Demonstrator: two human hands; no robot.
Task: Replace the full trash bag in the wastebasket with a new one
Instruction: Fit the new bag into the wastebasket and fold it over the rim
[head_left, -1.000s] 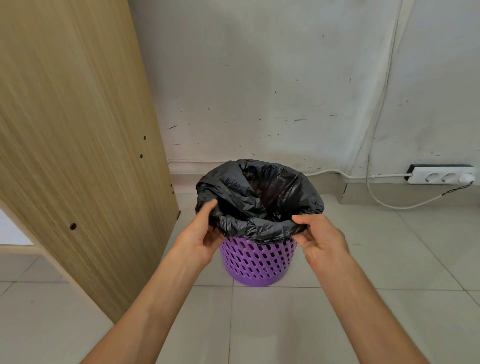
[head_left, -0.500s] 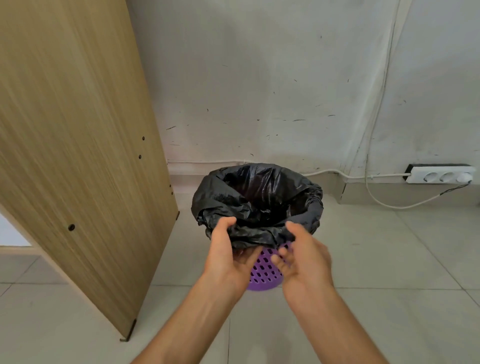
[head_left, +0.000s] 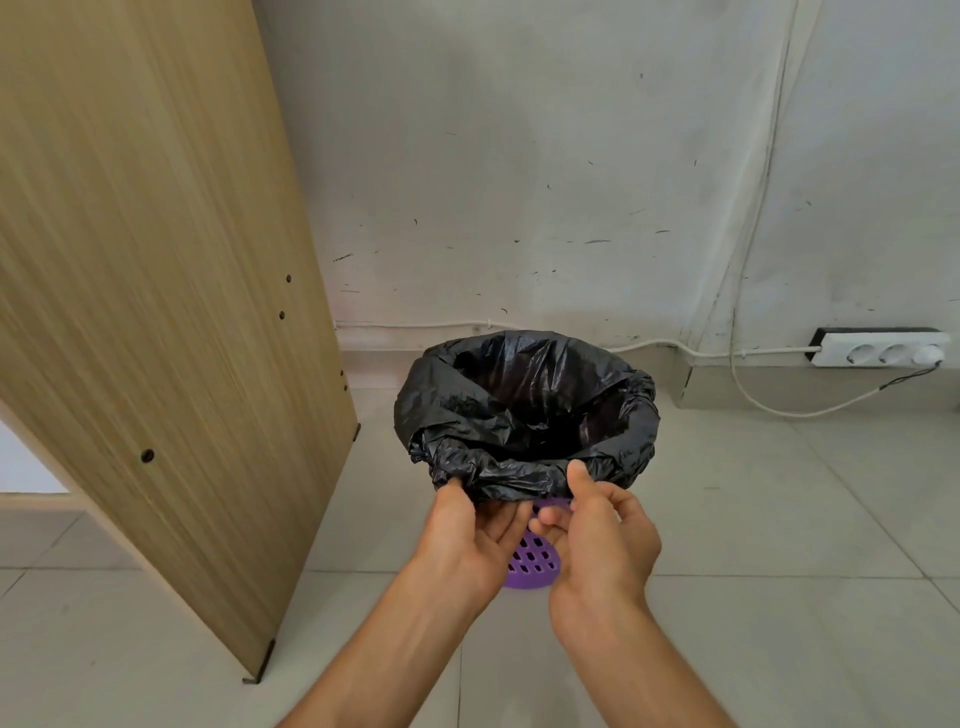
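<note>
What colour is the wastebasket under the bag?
The wastebasket is purple with rows of holes; head view, below the black trash bag.

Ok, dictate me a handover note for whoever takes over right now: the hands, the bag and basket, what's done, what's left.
Left hand: pinches the near hem of the black trash bag.
Right hand: thumb on the same hem, fingers curled below; grip unclear.
Bag lines the purple wastebasket on the floor, hem folded over the rim.
Done: a bag is seated. No second bag in view; old or new, cannot tell.
Left: likely finish tucking the near hem.
</note>
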